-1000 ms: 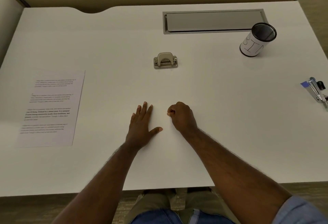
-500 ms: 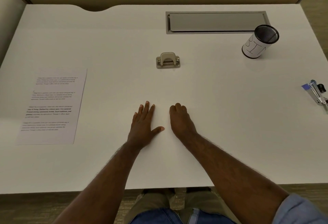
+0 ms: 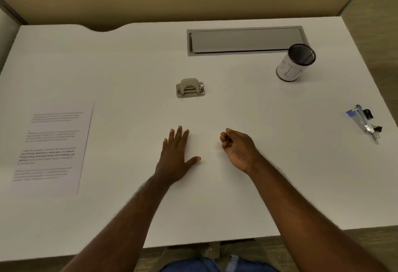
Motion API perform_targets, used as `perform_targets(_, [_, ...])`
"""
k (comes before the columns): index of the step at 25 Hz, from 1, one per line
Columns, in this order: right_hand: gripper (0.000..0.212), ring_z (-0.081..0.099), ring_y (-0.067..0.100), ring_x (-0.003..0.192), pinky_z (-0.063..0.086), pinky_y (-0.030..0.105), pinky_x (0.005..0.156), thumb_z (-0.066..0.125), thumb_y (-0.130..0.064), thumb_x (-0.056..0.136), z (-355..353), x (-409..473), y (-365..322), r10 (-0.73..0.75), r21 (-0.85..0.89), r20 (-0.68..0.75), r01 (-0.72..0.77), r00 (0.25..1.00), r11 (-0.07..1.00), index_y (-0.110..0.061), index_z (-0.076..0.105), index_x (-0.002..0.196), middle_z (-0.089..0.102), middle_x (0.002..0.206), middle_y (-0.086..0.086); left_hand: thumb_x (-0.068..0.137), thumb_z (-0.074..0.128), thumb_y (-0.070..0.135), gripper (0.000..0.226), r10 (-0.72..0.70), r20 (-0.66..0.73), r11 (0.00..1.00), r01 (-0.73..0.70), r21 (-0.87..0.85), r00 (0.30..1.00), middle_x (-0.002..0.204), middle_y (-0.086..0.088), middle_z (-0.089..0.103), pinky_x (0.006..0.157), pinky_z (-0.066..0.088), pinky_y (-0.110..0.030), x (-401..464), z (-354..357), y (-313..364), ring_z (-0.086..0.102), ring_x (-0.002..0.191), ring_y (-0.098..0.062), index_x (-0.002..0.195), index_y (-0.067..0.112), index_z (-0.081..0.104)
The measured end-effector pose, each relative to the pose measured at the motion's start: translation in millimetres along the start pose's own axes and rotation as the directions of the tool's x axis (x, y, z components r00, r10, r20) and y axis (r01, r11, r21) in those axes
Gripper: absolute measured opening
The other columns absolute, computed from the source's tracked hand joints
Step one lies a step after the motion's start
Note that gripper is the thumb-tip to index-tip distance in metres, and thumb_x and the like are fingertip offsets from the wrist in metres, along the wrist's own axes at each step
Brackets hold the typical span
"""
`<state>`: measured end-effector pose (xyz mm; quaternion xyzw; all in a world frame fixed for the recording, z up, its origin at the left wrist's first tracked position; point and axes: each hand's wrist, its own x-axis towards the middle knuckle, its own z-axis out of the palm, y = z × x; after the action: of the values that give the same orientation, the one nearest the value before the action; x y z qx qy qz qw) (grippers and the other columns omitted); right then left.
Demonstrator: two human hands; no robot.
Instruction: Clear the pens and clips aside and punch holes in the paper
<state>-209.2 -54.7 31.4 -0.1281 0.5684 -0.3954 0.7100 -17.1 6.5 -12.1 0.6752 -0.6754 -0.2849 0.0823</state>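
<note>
The paper is lying flat far to the left of the left hand, near the left edge of the desk. Its long axis is running from the near side to the far side, and its printed lines are running left to right, with a wide bare strip of desk between its right edge and the hand. The left hand is resting palm down on the desk, fingers straight and pointing away, thumb spread to the right, holding nothing. The punch is sitting beyond the two hands, in the middle, well apart from both; its long axis is going left to right. The right hand is lying just beside the left, its fingers curled into a loose fist with nothing in it. Far beyond it to the right, a mesh cup is standing just beside a grey hatch. The pens and clips are lying in a small heap far to the right, close to the right edge.
</note>
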Motion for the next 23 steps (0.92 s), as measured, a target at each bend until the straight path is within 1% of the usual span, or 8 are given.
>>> perform_targets(6, [0.022,0.046,0.01,0.063,0.037,0.018,0.056,0.046,-0.003,0.093,-53.8,35.3,-136.8,-0.167,0.087,-0.166,0.183,0.972,0.979,-0.009,0.053,0.074,0.05,0.069,0.004,0.086,0.048,0.062,0.092,0.081,0.074,0.997,-0.081,-0.006,0.994,0.155,0.009,-0.023,0.115,-0.008,-0.036,55.4,16.8,48.6,-0.026,0.141,-0.013,0.149,0.027,-0.008])
perform_targets(9, [0.03,0.033,0.013,0.057,0.028,0.02,0.049,0.041,0.004,0.087,-75.5,67.7,-213.9,-0.346,-0.158,-0.211,0.318,0.914,0.935,-0.011,0.045,0.061,0.039,0.063,0.005,0.086,0.049,0.061,0.092,0.097,0.061,0.995,-0.095,-0.036,0.993,0.154,0.013,-0.024,0.115,-0.008,-0.035,83.0,24.7,75.6,-0.026,0.141,-0.011,0.148,0.031,-0.011])
perform_targets(11, [0.028,0.036,0.019,0.061,0.027,0.028,0.052,0.04,-0.001,0.086,-83.3,93.4,-250.6,-0.493,-0.507,-0.205,0.339,0.846,0.792,-0.008,0.046,0.06,0.043,0.066,0.01,0.086,0.05,0.061,0.092,0.101,0.069,0.995,-0.099,-0.024,0.993,0.153,0.014,-0.025,0.115,-0.008,-0.035,95.0,27.9,88.0,-0.026,0.141,-0.01,0.146,0.033,-0.014])
perform_targets(13, [0.023,0.049,0.026,0.076,0.037,0.033,0.064,0.041,-0.006,0.09,-92.8,117.9,-275.0,-0.616,-0.828,-0.126,0.259,0.778,0.497,0.001,0.055,0.073,0.055,0.08,0.019,0.086,0.05,0.06,0.092,0.092,0.075,0.996,-0.091,-0.006,0.993,0.153,0.014,-0.025,0.114,-0.008,-0.034,103.5,29.9,94.9,-0.027,0.141,-0.01,0.146,0.033,-0.013])
perform_targets(15, [0.023,0.058,0.033,0.095,0.042,0.033,0.079,0.045,-0.005,0.09,-101.1,138.2,-289.9,-0.67,-0.931,-0.012,0.236,0.742,0.278,0.007,0.064,0.09,0.065,0.098,0.024,0.086,0.05,0.06,0.09,0.07,0.082,0.998,-0.07,-0.002,0.994,0.153,0.014,-0.024,0.114,-0.009,-0.034,107.6,28.2,95.6,-0.026,0.141,-0.01,0.148,0.032,-0.008])
perform_targets(19, [0.018,0.061,0.035,0.095,0.036,0.024,0.073,0.055,-0.005,0.087,-107.6,154.2,-299.6,-0.668,-0.956,0.131,0.273,0.733,0.112,0.004,0.07,0.092,0.07,0.099,0.024,0.087,0.051,0.058,0.087,0.035,0.082,0.999,-0.038,0.035,0.996,0.153,0.012,-0.022,0.115,-0.007,-0.035,106.1,21.7,87.3,-0.024,0.141,-0.011,0.15,0.03,-0.002])
perform_targets(22, [0.017,0.062,0.033,0.095,0.036,0.024,0.075,0.056,-0.006,0.087,-103.2,149.9,-307.2,-0.695,-0.945,0.152,0.309,0.703,0.106,0.003,0.071,0.091,0.071,0.099,0.022,0.088,0.051,0.056,0.084,0.017,0.067,1.0,-0.018,0.019,0.998,0.153,0.012,-0.02,0.115,-0.006,-0.034,100.2,12.2,80.5,-0.023,0.141,-0.01,0.15,0.03,0.002])
perform_targets(23, [0.015,0.063,0.032,0.092,0.037,0.024,0.074,0.057,-0.006,0.086,-101.5,146.1,-304.7,-0.731,-0.933,0.168,0.347,0.661,0.1,0.003,0.07,0.088,0.071,0.095,0.021,0.088,0.052,0.055,0.083,0.02,0.061,1.0,-0.021,0.016,0.998,0.153,0.013,-0.018,0.115,-0.006,-0.035,97.9,10.8,77.4,-0.023,0.141,-0.01,0.15,0.03,0.004])
